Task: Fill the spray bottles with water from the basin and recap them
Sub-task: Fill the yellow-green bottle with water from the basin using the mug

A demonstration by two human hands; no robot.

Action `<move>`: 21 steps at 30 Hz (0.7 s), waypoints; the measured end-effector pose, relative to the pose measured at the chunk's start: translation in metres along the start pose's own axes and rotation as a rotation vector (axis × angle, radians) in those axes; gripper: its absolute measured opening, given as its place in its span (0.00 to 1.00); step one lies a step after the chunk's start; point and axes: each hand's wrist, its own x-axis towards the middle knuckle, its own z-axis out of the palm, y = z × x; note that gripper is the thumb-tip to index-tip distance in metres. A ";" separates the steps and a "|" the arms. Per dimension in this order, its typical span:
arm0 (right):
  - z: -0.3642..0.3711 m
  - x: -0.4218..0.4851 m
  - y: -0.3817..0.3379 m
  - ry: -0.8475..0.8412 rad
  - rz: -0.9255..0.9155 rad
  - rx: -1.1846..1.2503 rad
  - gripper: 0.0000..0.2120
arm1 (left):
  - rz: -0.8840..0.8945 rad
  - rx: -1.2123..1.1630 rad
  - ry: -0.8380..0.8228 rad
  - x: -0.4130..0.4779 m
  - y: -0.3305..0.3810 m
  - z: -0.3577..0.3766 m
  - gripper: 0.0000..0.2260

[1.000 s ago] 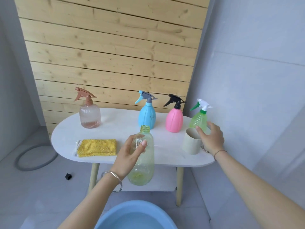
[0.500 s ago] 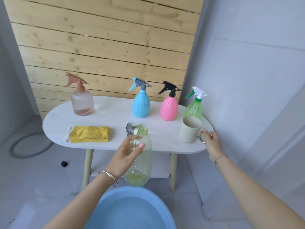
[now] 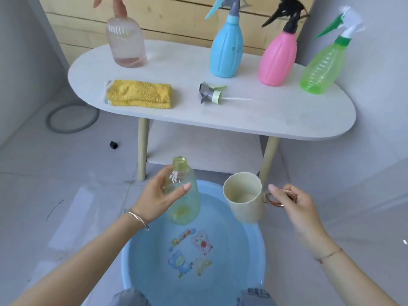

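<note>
- Two hands are held over the blue basin (image 3: 124, 272), with water and cartoon stickers seen inside.
- The uncapped yellow-green bottle (image 3: 185, 202) is gripped by the left hand (image 3: 157, 199), neck up, above the water.
- A cream cup (image 3: 245, 202) is pinched by its ring handle in the right hand (image 3: 295, 202), just beside the bottle.
- The trigger sprayer head (image 3: 210, 93) is laid on the white table (image 3: 276, 111), near a yellow cloth (image 3: 139, 93).
- Four capped spray bottles are lined up at the back: clear pink bottle (image 3: 125, 40), blue bottle (image 3: 226, 51), pink bottle (image 3: 278, 60), green bottle (image 3: 322, 67).

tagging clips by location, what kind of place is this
Likely a plain tiled corner of a home, maybe a bathroom or balcony: grey floor tiles, a wood-slat wall, a small white table, and a blue basin set on the floor.
</note>
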 end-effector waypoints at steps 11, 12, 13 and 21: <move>0.066 0.019 0.107 -0.227 -0.039 -0.519 0.24 | -0.013 0.112 0.057 -0.004 -0.077 0.001 0.24; 0.065 0.021 0.113 -0.228 -0.043 -0.547 0.25 | -0.016 0.114 0.059 -0.004 -0.080 0.000 0.25; 0.064 0.023 0.120 -0.225 -0.040 -0.573 0.25 | -0.026 0.110 0.058 -0.004 -0.083 0.000 0.26; 0.072 0.022 0.150 -0.218 -0.053 -0.626 0.26 | -0.033 0.091 0.076 -0.008 -0.099 -0.003 0.28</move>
